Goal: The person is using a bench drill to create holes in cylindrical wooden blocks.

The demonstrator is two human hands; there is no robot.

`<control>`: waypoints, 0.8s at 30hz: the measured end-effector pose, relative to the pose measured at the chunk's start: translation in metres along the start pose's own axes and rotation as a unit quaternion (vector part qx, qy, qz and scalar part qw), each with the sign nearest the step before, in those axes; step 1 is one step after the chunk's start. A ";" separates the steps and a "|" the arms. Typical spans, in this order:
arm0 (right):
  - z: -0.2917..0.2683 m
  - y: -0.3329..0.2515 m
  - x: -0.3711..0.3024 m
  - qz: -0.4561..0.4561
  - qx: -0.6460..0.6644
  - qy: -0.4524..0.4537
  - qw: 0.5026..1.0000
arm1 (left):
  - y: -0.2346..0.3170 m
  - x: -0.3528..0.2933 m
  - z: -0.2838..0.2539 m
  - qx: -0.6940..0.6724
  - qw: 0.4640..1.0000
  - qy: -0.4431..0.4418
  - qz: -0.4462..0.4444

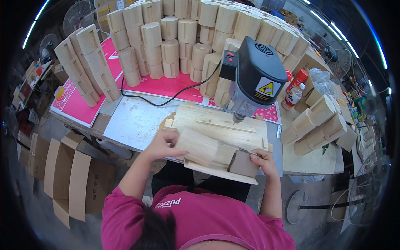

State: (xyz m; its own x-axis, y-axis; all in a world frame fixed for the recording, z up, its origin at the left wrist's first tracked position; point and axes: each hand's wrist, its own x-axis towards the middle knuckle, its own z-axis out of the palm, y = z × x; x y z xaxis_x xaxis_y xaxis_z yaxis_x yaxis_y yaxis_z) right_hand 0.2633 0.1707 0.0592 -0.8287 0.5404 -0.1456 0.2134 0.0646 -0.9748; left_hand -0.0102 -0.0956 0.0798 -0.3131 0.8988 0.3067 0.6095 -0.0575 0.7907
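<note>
- L hand point(166, 144) grips L end of a pale wood cylinder point(196, 146), thumb near side, fingers far side; piece is motion-blurred.
- R hand point(264, 161) pinches a flat grey-brown block point(243, 164) by its R edge, at cyl.'s R end; can't tell if they touch.
- Cyl. is over near part of wooden board point(246, 136), on person's side of drill press point(262, 71), not under its chuck point(238, 117).
- Step: prob. hand-sanding, tho block type unclear.
- Next move likely needs firm L grip, block flat on wood.
</note>
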 end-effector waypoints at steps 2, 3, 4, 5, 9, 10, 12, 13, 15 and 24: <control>0.009 0.011 -0.005 0.042 0.065 -0.005 0.997 | 0.004 -0.016 -0.013 -0.263 0.941 0.112 -0.180; 0.013 0.011 -0.006 0.042 0.066 -0.009 0.997 | 0.009 -0.019 -0.017 -0.262 0.941 0.115 -0.182; 0.017 0.010 -0.009 0.075 0.034 0.005 0.997 | 0.014 -0.021 -0.022 -0.291 0.915 0.143 -0.241; 0.020 0.009 -0.012 0.109 0.002 0.020 0.994 | 0.017 -0.024 -0.025 -0.318 0.884 0.169 -0.298; 0.024 0.004 -0.023 0.075 -0.027 0.009 0.997 | 0.019 -0.021 -0.015 -0.330 0.851 0.187 -0.363; 0.024 -0.002 -0.028 0.016 -0.045 0.017 0.999 | 0.018 -0.020 -0.012 -0.336 0.851 0.181 -0.361; 0.019 -0.018 -0.038 -0.059 -0.050 0.027 0.997 | 0.014 -0.018 -0.011 -0.322 0.849 0.179 -0.379; 0.016 -0.028 -0.044 -0.077 -0.052 0.038 0.995 | 0.012 -0.017 -0.011 -0.302 0.854 0.181 -0.384; 0.011 -0.042 -0.051 -0.079 -0.051 0.051 0.994 | 0.008 -0.015 -0.007 -0.311 0.851 0.183 -0.381; 0.005 -0.008 -0.015 -0.127 0.009 0.049 0.991 | 0.001 0.005 0.029 -0.344 0.853 0.158 -0.360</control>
State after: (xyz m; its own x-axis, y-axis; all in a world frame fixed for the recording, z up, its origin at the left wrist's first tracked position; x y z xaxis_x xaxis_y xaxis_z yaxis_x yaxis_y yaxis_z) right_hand 0.2718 0.1582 0.0682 -0.8003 0.5872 0.1210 -0.0061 0.1938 -0.9810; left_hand 0.0103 -0.0785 0.0667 -0.6722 0.6531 -0.3487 -0.3608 0.1222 0.9246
